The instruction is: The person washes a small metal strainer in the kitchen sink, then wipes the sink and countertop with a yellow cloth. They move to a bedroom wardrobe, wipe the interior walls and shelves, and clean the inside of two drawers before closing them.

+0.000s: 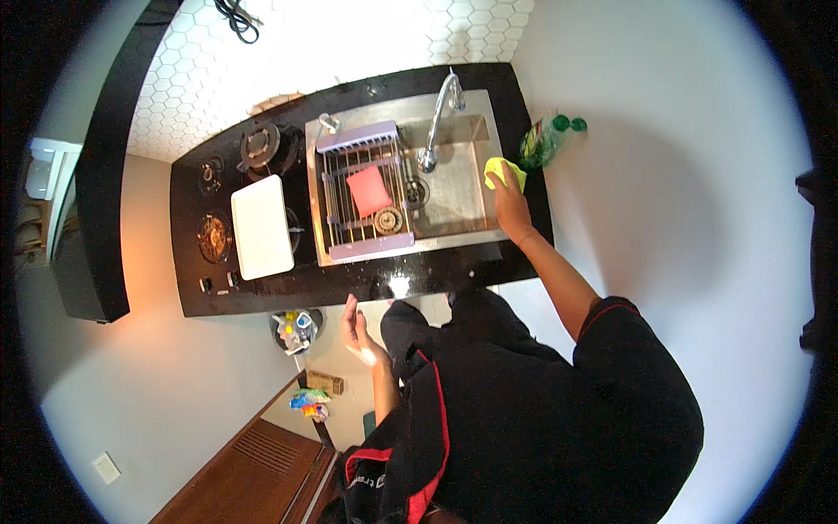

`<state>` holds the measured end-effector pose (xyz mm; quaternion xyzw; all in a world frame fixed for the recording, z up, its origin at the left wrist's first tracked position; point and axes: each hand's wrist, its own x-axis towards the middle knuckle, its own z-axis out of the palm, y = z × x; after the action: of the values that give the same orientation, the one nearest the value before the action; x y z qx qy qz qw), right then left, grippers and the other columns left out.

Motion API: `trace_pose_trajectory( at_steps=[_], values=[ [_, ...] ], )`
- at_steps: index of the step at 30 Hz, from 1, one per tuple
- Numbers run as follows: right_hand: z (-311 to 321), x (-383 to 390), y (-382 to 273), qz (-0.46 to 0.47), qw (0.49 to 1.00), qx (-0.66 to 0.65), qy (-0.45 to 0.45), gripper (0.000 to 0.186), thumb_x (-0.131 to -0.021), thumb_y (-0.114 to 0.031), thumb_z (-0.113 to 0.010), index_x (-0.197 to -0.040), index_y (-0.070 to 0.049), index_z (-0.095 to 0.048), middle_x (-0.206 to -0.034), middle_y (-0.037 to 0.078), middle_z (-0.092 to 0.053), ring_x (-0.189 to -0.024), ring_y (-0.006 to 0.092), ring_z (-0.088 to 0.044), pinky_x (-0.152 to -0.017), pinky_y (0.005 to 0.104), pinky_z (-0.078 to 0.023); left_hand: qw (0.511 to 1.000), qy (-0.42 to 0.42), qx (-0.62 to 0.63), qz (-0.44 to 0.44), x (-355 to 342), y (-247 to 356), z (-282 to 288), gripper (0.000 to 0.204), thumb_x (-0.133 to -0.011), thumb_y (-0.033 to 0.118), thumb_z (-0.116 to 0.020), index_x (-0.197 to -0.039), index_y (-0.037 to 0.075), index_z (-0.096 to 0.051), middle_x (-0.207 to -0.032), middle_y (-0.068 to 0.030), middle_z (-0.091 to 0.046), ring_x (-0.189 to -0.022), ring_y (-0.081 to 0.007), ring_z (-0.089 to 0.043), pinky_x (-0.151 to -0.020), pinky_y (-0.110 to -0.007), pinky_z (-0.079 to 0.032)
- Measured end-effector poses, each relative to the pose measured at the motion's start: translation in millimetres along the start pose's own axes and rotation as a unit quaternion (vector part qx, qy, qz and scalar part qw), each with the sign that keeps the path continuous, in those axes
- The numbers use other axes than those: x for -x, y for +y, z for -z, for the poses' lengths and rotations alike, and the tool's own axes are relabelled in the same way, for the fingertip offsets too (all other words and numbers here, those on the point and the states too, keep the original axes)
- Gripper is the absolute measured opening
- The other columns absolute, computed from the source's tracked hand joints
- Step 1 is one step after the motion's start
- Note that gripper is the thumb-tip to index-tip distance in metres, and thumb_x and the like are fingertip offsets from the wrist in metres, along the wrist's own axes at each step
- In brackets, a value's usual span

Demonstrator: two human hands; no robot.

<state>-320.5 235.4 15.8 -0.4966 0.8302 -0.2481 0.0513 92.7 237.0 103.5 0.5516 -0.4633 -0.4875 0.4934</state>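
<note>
My right hand (511,205) grips a yellow cloth (493,170) at the right rim of the steel sink (458,214), beside green bottles (546,140). My left hand (362,339) hangs open just off the counter's front edge, its fingers holding nothing. A lilac-ended wire rack (371,247) sits over the sink's left part, holding a pink cloth (368,191) and a round metal strainer (388,221). The chrome tap (443,105) arches over the basin, right of the rack.
On the left, a white tray (262,227) lies over the black cooktop (194,262) among burners. A bin (297,341) stands below the counter. A wooden cabinet (253,472) is at lower left, a dark range hood (92,271) at upper left, and a pale wall (681,236) at right.
</note>
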Motion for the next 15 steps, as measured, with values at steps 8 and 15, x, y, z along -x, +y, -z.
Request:
trace_pose_trajectory(
  at_steps=[8,15],
  values=[
    [25.8,131.1,-46.4,-0.016,0.995,-0.094,0.0,0.042,-0.098,0.001,-0.051,-0.138,-0.008,-0.06,-0.158,0.023,-0.04,-0.146,0.0418,-0.038,-0.119,0.0474,-0.037,0.993,0.044,0.059,0.09,6.9,-18.1,13.3,0.047,-0.099,0.026,-0.055,-0.138,0.0,-0.057,-0.147,-0.0111,-0.056,-0.135,-0.0236,-0.052,-0.114,-0.039,-0.035],
    [-44.4,122.8,-135.3,0.23,0.933,-0.231,-0.15,0.049,-0.091,0.002,-0.054,-0.138,-0.011,-0.064,-0.153,0.019,-0.048,-0.147,0.0355,-0.04,-0.123,0.049,-0.028,0.99,0.067,0.088,0.084,2.6,-5.2,9.2,0.051,-0.098,0.033,-0.055,-0.139,0.002,-0.056,-0.149,-0.0122,-0.055,-0.137,-0.0242,-0.05,-0.116,-0.042,-0.033]
  ],
)
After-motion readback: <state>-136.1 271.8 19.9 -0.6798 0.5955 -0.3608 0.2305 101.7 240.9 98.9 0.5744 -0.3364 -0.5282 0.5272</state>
